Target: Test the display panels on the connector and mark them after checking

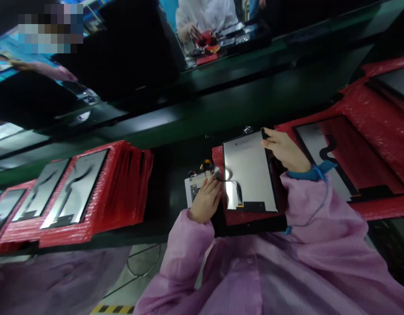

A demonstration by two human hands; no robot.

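A tablet-sized display panel [249, 170] with a silvery back and dark edges lies in front of me over red bubble wrap. My right hand [285, 148] grips its upper right edge, thumb and fingers at the corner. From the panel's lower end a dark ribbon cable [238, 192] curves up and left to the fingertips of my left hand [206, 199]. Those fingers are pressed together at the cable's end, over a small circuit board [195, 181] on a pale base. My left palm and thumb hide part of the board.
To the left, several similar panels [79, 186] lie on stacked red bubble-wrap bags [129, 188]. Another panel [339, 153] rests on red wrap at the right. Beyond a dark green ledge [156, 120], a person in white [206, 17] handles red and orange items.
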